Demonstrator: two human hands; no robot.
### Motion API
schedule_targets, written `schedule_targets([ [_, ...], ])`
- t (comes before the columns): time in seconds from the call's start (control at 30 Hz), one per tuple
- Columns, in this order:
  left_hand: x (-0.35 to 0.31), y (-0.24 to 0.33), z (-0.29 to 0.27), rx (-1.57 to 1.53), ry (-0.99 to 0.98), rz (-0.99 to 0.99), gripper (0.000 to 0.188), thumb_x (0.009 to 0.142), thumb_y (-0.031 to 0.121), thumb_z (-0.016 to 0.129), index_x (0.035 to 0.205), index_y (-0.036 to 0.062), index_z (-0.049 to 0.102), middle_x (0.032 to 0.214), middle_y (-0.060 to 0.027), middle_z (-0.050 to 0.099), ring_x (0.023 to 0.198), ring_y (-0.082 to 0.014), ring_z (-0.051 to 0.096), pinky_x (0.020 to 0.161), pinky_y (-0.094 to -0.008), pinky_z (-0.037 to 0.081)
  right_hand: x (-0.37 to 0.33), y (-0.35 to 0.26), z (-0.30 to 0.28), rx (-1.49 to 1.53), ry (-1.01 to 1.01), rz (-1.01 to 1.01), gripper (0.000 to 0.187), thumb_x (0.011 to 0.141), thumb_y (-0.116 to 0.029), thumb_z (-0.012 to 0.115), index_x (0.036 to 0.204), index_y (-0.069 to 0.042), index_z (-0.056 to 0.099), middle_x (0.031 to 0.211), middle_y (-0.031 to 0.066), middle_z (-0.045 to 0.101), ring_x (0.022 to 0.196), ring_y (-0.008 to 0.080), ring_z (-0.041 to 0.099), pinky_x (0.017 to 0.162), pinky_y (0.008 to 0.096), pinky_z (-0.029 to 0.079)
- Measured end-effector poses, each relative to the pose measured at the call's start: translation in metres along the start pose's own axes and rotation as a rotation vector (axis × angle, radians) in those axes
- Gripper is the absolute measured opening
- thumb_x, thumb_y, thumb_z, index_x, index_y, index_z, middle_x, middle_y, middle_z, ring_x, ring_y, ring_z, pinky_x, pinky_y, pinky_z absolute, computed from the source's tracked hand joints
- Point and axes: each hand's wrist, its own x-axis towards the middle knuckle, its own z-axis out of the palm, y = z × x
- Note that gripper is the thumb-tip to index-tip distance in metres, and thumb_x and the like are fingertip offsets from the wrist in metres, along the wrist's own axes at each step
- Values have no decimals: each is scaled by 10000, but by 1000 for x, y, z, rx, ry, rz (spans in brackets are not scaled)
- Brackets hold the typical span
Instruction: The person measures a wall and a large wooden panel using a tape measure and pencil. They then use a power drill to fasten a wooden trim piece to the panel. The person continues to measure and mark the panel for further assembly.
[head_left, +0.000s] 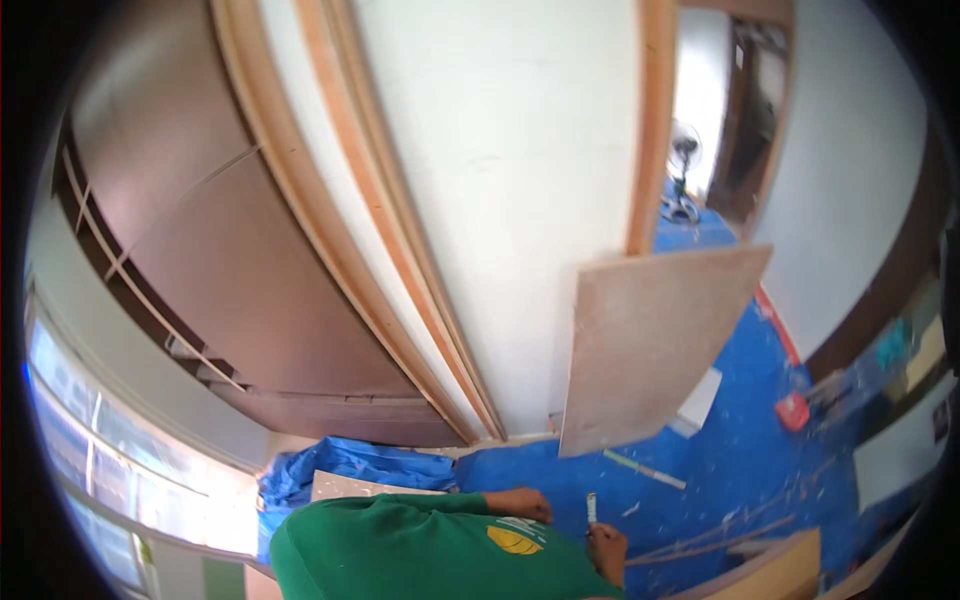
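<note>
Both arms come out of my green sweatshirt (pixel 400 545) at the bottom of the head view. My right hand (pixel 608 548) is closed around the lower end of a narrow white strip with dark marks, which looks like a tape measure (pixel 591 508). The strip stands up above my fingers. To its left, my left hand (pixel 522 503) is curled closed, a short way from the strip. Whatever it may hold is hidden. Beyond my hands, a large flat wooden board (pixel 660 345) leans upright near the white wall panel (pixel 510 200).
Blue sheeting (pixel 740 420) covers the floor, scattered with scraps. A pale thin strip (pixel 645 470) lies below the board. Long wood pieces (pixel 770 570) lie at lower right, near a red object (pixel 792 411). Brown cabinet panels (pixel 250 270) rise at left; a fan (pixel 684 170) stands through the doorway.
</note>
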Motion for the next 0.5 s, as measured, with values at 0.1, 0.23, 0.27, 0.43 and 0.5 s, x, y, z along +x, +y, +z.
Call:
schedule_targets([
  [0.1, -19, -14, -16, -132, 113, -75, 344, 1009, 415, 675, 1119, 114, 798, 1025, -124, 785, 968, -316, 741, 880, -438, 563, 10, -101, 49, -146, -122, -221, 279, 967, -231, 721, 893, 32, 774, 673, 34, 650, 610, 104, 558, 563, 308, 437],
  [0.23, -48, -21, -60, -226, 187, -123, 357, 1000, 411, 706, 1137, 96, 805, 968, -136, 782, 893, -291, 740, 831, -426, 556, 64, -105, 99, -248, -285, -291, 284, 969, -248, 721, 951, 28, 784, 714, 39, 694, 646, 101, 588, 605, 306, 472],
  [0.27, -55, -20, -72, -231, 189, -161, 363, 998, 411, 713, 1141, 90, 806, 954, -139, 781, 874, -285, 737, 819, -424, 554, 73, -104, 110, -251, -304, -295, 285, 970, -252, 719, 956, 24, 788, 721, 43, 704, 653, 102, 595, 611, 305, 477],
  [0.43, -83, -32, -91, -396, 327, -189, 470, 1025, 419, 710, 1257, 14, 753, 994, -124, 782, 863, -224, 729, 756, -396, 549, 79, -133, 133, -343, -403, -255, 330, 951, -302, 737, 1057, 5, 793, 775, 114, 736, 720, 134, 662, 675, 345, 526],
  [0.5, -83, -1, -114, -645, 416, -188, 497, 1039, 417, 701, 1298, -7, 729, 1014, -109, 775, 867, -192, 717, 733, -366, 543, 85, -129, 124, -355, -350, -219, 311, 946, -293, 738, 1042, -3, 794, 761, 109, 727, 714, 129, 656, 665, 355, 522],
])
